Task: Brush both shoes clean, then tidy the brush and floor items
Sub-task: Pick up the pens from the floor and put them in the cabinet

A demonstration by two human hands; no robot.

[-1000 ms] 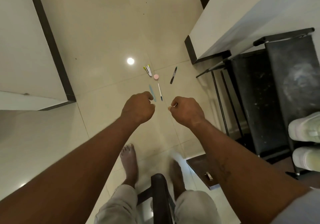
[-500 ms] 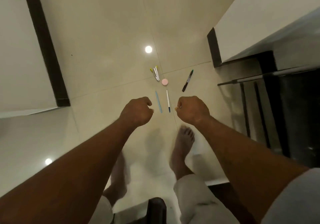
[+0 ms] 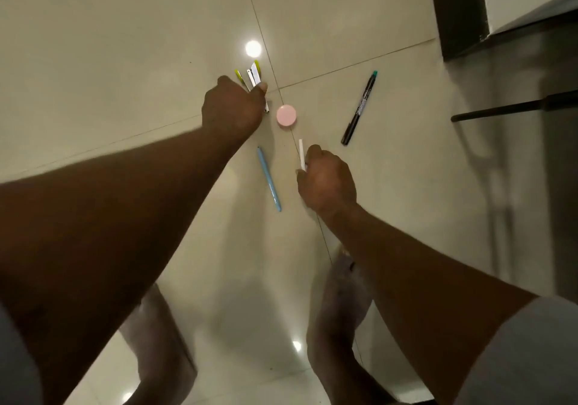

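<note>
Home interior (bare feet (image 3: 339, 304)): glossy floor tiles (image 3: 125, 60), dark skirting (image 3: 459, 7).

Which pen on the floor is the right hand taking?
The thin white pen, pinched in the right hand; the light blue pen and black teal-tipped marker lie untouched.

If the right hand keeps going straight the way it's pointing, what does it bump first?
The white pen: the right hand has its fingers curled round it. Past that, probably the pink round lid, though depth is unclear.

Head view looks steeply down, close above the floor (image 3: 359, 13).
</note>
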